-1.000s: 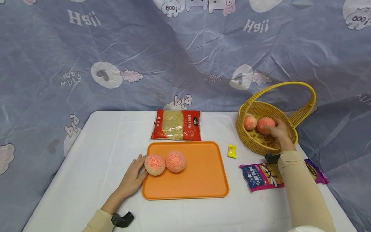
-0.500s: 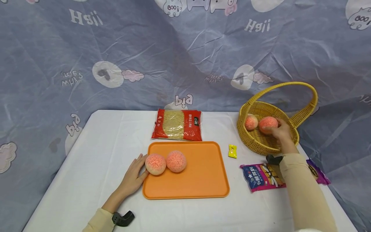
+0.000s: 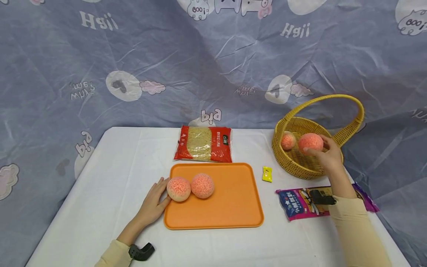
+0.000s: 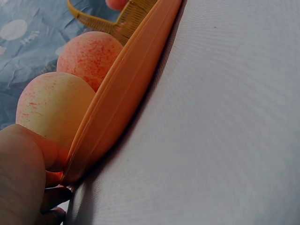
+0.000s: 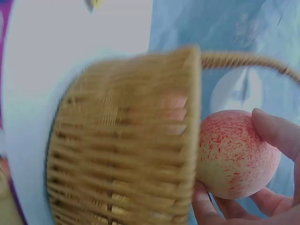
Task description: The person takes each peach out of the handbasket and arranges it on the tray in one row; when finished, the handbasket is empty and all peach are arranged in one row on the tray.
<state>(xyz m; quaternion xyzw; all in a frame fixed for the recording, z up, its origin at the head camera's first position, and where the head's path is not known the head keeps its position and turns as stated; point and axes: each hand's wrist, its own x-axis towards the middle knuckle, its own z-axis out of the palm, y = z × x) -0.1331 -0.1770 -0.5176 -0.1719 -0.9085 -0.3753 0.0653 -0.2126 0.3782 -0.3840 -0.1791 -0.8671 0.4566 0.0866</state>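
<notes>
In the head view, the person's right hand [image 3: 330, 157] grasps a peach [image 3: 310, 142] at the mouth of a yellow wicker basket [image 3: 293, 165] with an arched handle. A second peach [image 3: 288, 141] lies inside the basket, left of the held one. The left hand [image 3: 151, 204] is relaxed, its fingers extended, resting against the left edge of an orange tray [image 3: 230, 207]. Two more peaches [image 3: 202, 185] sit side by side on the tray, the left one just beside that hand. Behind the tray lies a red packet [image 3: 204, 144] with a clear window; a small yellow packet [image 3: 267, 174] lies between tray and basket. A purple-and-pink bag [image 3: 300, 203] lies in front of the basket, partly hidden by the right forearm.

In the left wrist view, the left hand touches the tray's rim near the paler peach, with the redder one beyond.

In the right wrist view, thumb and fingers hold the peach from opposite sides, next to the basket's rim; the weave is blurred.
</notes>
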